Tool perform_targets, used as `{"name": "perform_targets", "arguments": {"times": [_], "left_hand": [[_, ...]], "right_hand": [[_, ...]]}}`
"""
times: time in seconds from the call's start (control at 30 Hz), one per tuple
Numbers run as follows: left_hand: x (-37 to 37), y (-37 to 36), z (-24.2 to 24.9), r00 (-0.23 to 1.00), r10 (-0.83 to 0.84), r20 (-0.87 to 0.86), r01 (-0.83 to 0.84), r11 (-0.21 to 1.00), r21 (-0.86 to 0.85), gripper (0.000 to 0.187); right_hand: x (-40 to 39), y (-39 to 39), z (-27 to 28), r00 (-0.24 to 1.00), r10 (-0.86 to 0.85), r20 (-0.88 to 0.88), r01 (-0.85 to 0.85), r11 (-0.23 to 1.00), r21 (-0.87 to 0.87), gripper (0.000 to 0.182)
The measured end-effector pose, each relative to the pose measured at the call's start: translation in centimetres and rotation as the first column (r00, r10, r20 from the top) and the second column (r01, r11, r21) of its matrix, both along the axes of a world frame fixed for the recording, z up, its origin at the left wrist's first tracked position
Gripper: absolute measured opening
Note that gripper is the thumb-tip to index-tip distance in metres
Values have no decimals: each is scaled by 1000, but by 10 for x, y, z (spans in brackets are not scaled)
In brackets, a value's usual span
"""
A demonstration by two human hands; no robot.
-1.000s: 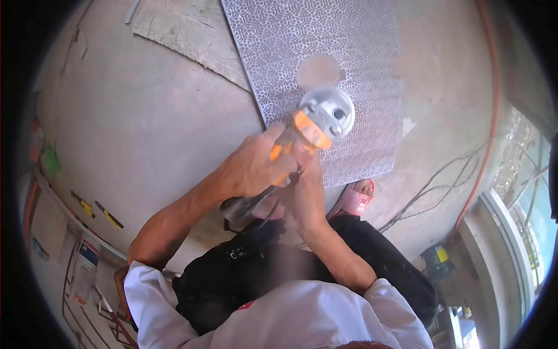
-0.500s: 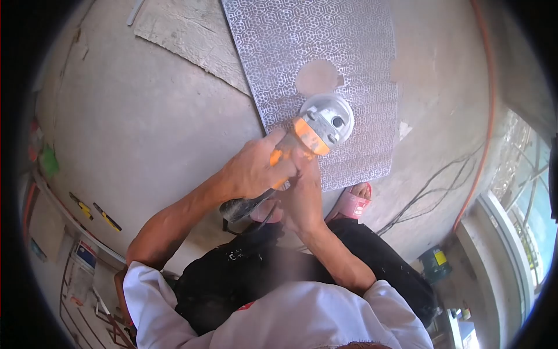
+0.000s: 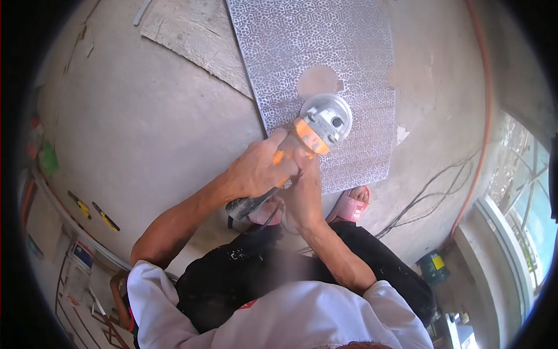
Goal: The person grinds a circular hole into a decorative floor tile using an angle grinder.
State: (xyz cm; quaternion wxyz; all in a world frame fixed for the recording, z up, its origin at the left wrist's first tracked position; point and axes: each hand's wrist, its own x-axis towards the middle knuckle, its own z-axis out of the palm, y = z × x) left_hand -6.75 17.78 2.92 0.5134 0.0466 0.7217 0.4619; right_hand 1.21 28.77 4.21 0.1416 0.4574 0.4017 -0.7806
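An orange and grey angle grinder (image 3: 313,135) is held in both hands low over a patterned tile (image 3: 314,35). My left hand (image 3: 258,167) is wrapped round its body from the left side. My right hand (image 3: 304,189) grips it from the near side, just behind the orange collar. The clear round guard and metal head (image 3: 329,116) overlap the near rim of a plain round cut-out (image 3: 318,81) in the tile. Below my left hand the dark rear end (image 3: 247,205) of the grinder points back toward my legs. The guard and head hide the disc's cutting edge.
My pink slippers (image 3: 352,208) stand at the tile's near edge. Dark cables (image 3: 430,198) and an orange hose (image 3: 487,116) run along the right. A rough board (image 3: 195,43) lies beside the tile; two yellow-black tools (image 3: 106,217) lie at left. A green container (image 3: 433,267) stands at lower right.
The view has shifted slightly, so the tile and floor sit a little lower in it. Both hands keep the same grip on the angle grinder, which has barely moved.
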Motion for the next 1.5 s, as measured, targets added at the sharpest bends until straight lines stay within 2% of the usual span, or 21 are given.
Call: {"name": "perform_targets", "arguments": {"times": [0.1, 0.2, 0.3, 0.4, 0.5, 0.6, 0.7, 0.8, 0.9, 1.1, 1.2, 1.3, 1.4, 1.5], "left_hand": [[-6, 3, 1, 998, 66, 17, -67, 997, 45, 50], [-2, 2, -2, 999, 49, 18, -50, 998, 23, 50], [-2, 3, 0, 999, 22, -29, -22, 1000, 2, 50], [-13, 3, 2, 997, 67, 27, -68, 997, 42, 50], [-5, 2, 2, 996, 90, -2, -90, 995, 32, 50], [3, 2, -2, 999, 18, -47, -18, 1000, 9, 49], [-9, 5, -1, 999, 52, -13, -52, 999, 4, 48], [-5, 3, -6, 989, 139, -41, -136, 989, 64, 48], [2, 3, -4, 996, 11, -84, -13, 1000, -18, 48], [-8, 5, -3, 993, 111, -27, -110, 993, 42, 50], [5, 5, -6, 997, 16, -79, -18, 1000, -23, 49], [4, 6, -9, 992, 101, -78, -97, 994, 51, 49], [-17, 5, 2, 998, 61, 0, -61, 998, -23, 50], [-1, 4, -5, 999, 49, -5, -49, 999, -18, 50]], "right_hand": [[-3, 8, -6, 999, 20, 34, -18, 998, -58, 48], [-11, 1, 9, 995, -86, 55, 91, 992, -91, 47], [-4, 2, 3, 1000, 4, 24, -4, 1000, -30, 46], [-11, 7, -9, 998, -5, -61, 0, 997, -81, 47], [-14, 1, 5, 999, -40, 31, 42, 996, -82, 47], [-4, 1, 5, 996, -60, 61, 63, 997, -52, 47], [-9, 10, -11, 997, 69, -17, -69, 997, -22, 50], [-11, 4, -10, 999, -18, -27, 16, 997, -72, 50], [-4, 1, 1, 998, -50, 39, 52, 997, -55, 49], [-15, 5, -7, 999, -36, -23, 34, 996, -81, 49], [-9, 3, 5, 997, -66, 44, 68, 996, -65, 45], [-11, 7, -2, 999, -29, 40, 30, 999, -27, 42], [-13, 5, -9, 999, -43, 16, 43, 999, -31, 41], [-6, 0, -6, 997, -65, 33, 66, 997, -28, 40]]}}
